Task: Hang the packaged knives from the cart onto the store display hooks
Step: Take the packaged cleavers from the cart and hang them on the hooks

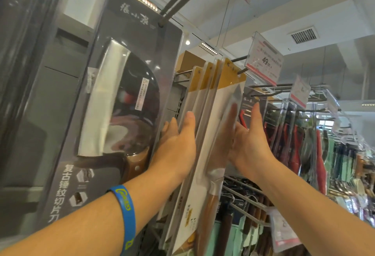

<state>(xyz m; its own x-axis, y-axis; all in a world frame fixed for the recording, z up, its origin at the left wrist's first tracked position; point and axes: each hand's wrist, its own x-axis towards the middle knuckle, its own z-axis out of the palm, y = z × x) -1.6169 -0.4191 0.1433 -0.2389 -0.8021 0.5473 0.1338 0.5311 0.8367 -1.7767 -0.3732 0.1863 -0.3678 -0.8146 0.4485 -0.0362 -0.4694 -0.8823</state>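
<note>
packs: knife packs (204, 150) hang bunched at the front end of hook (239, 58), behind price tag (263, 63)
left hand (176, 148): fingers straight, flat on the stack's left face
right hand (249, 144): fingers straight, flat on its right face
handling: we judge stiff card, slick blister, bottom-heavy, so grip the side edges
blister contents: one knife each, handle down
cart: not in view

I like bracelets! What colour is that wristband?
The wristband is blue with yellow markings; the head view shows it.
</note>
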